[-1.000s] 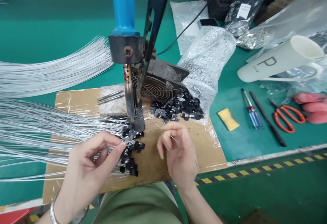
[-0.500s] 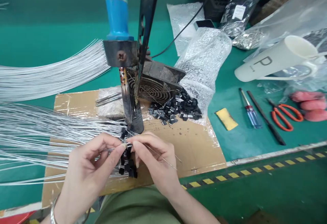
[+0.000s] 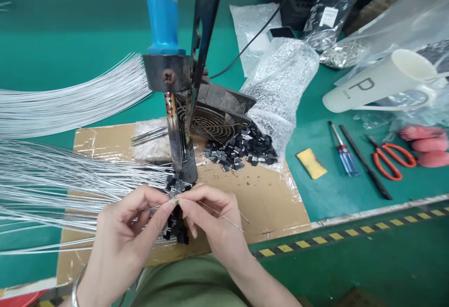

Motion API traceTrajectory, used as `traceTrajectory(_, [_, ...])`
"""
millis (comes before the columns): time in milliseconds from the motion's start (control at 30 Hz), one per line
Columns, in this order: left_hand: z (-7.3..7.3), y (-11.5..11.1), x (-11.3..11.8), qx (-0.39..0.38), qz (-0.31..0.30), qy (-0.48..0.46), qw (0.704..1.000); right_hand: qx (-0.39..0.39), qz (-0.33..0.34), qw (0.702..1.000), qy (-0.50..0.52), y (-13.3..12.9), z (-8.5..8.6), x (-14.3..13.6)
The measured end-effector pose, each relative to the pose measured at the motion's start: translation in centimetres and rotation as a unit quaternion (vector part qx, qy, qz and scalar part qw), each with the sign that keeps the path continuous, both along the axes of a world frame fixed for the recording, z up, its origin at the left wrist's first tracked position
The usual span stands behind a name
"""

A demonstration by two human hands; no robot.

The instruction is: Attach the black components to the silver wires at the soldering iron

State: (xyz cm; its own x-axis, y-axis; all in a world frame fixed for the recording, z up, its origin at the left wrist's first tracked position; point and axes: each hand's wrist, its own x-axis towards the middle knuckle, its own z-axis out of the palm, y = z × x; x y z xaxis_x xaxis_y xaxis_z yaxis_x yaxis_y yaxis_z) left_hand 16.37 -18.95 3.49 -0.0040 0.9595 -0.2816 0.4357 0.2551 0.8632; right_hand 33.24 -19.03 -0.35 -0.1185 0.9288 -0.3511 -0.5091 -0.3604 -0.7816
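Observation:
My left hand point(image 3: 129, 232) is closed in a pinch on a thin wire, just below the soldering iron tip. My right hand point(image 3: 213, 223) pinches thin wires right beside it, and the fingertips of both hands meet; thin wire ends point(image 3: 224, 217) stick out to the right over my right hand. The exact joint between the fingertips is hidden. Above them hangs the blue-handled soldering iron point(image 3: 163, 24) in a black clamp. Behind my hands lie wires point(image 3: 87, 171) with black connectors point(image 3: 178, 184) at their ends.
A fan point(image 3: 213, 122) stands behind a pile of black connectors point(image 3: 242, 148) on cardboard point(image 3: 266, 199). More wires point(image 3: 77, 106) lie at left. On the right are a yellow sponge point(image 3: 311, 164), a screwdriver point(image 3: 345, 153), orange-handled pliers point(image 3: 389, 157) and a white mug point(image 3: 379, 82).
My left hand has shifted slightly right, bringing its fingertips against those of my right hand. The small gap between them has closed.

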Motion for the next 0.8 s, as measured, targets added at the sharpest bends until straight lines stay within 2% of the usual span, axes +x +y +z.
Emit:
traceTrajectory(233, [-0.2, 0.3, -0.4, -0.008, -0.044, -0.005, 0.999, -0.047, 0.032, 0.998, 0.032, 0.4, 0.0, 0.8])
traceTrajectory(467, [0.4, 0.4, 0.1, -0.013, -0.004, -0.001, 1.000, -0.051, 0.062, 0.997, 0.023, 0.8, 0.4, 1.6])
traceTrajectory(667, [1.1, 0.6, 0.3, -0.025, -0.019, 0.001, 1.000, -0.059, 0.063, 0.996, 0.029, 0.8, 0.2, 1.5])
traceTrajectory(800, [1.0, 0.7, 0.1, -0.039, -0.027, 0.006, 0.999, -0.060, 0.065, 0.995, 0.035, 0.8, 0.1, 1.6])
